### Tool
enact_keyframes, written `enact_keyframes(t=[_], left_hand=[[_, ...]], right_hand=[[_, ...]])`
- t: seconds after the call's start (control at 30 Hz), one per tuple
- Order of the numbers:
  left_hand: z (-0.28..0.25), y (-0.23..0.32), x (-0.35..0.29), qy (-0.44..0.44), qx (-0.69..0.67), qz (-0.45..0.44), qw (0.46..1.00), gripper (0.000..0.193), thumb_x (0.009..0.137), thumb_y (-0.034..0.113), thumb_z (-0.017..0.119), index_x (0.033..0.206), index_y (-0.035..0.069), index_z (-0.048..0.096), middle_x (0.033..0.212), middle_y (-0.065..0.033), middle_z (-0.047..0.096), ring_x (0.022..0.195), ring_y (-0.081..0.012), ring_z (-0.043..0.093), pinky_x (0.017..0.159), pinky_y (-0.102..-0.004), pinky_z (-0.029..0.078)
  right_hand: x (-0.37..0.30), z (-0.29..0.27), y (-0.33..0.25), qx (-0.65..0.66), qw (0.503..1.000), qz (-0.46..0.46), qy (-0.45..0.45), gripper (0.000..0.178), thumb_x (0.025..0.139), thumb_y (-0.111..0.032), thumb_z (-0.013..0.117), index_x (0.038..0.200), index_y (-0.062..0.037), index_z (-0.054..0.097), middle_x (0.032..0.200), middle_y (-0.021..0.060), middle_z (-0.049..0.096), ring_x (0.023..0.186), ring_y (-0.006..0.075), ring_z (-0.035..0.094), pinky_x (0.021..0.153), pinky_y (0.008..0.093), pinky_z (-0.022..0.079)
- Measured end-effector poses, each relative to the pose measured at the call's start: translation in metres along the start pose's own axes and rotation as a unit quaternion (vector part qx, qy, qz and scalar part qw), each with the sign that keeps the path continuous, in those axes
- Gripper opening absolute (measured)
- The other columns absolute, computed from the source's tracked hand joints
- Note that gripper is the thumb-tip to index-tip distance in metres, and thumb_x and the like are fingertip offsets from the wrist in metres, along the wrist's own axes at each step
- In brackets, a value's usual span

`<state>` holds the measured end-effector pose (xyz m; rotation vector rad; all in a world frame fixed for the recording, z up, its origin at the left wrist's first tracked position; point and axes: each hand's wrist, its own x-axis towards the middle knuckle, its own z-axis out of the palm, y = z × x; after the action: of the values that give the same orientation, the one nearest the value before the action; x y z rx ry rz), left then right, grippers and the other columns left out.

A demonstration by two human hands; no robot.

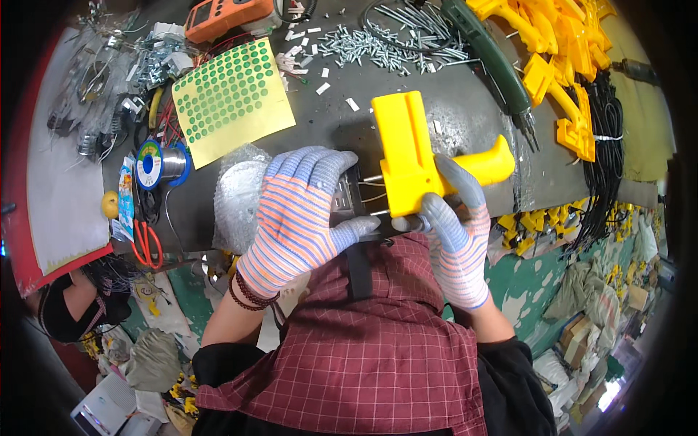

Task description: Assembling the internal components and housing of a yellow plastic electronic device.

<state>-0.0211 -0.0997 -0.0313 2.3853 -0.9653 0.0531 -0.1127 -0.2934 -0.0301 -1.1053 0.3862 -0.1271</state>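
Both hands wear striped knit gloves with grey-blue fingertips. My right hand is closed around a yellow plastic pistol-grip housing, with its handle pointing right. My left hand grips a dark block-shaped part, mostly covered by the fingers. Thin metal prongs or wires span the short gap between the dark part and the housing. Whether they are fastened at both ends I cannot tell. Beside my left hand lies a clear bubble-wrap piece.
A yellow sheet of green round stickers, a solder spool and red-handled pliers lie left. Loose screws and a dark green electric screwdriver are behind. More yellow housings and black cables sit right.
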Motion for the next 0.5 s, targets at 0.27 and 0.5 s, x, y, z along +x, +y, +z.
enact_keyframes(t=[0.27, 0.5], left_hand=[[0.006, -0.003, -0.003, 0.018, 0.000, 0.010, 1.000, 0.074, 0.066, 0.052, 0.081, 0.117, 0.003, 0.059, 0.106, -0.0153, 0.063, 0.098, -0.0373, 0.058, 0.090, -0.0471, 0.044], [0.005, 0.003, 0.000, 0.001, 0.026, 0.008, 1.000, 0.073, 0.065, 0.049, 0.081, 0.121, 0.007, 0.058, 0.114, -0.0100, 0.059, 0.107, -0.0305, 0.055, 0.095, -0.0453, 0.041]], right_hand=[[0.014, 0.008, 0.008, -0.042, 0.998, 0.037, -0.028, 0.045, 0.093, -0.002, 0.062, 0.136, -0.0035, 0.051, 0.118, 0.0120, 0.059, 0.102, 0.0190, 0.063, 0.086, 0.0305, 0.055], [-0.009, 0.009, 0.039, -0.287, 0.942, -0.135, -0.107, 0.083, 0.090, -0.003, 0.061, 0.157, -0.0034, 0.011, 0.144, 0.0264, 0.043, 0.130, 0.0339, 0.050, 0.108, 0.0404, 0.038]])
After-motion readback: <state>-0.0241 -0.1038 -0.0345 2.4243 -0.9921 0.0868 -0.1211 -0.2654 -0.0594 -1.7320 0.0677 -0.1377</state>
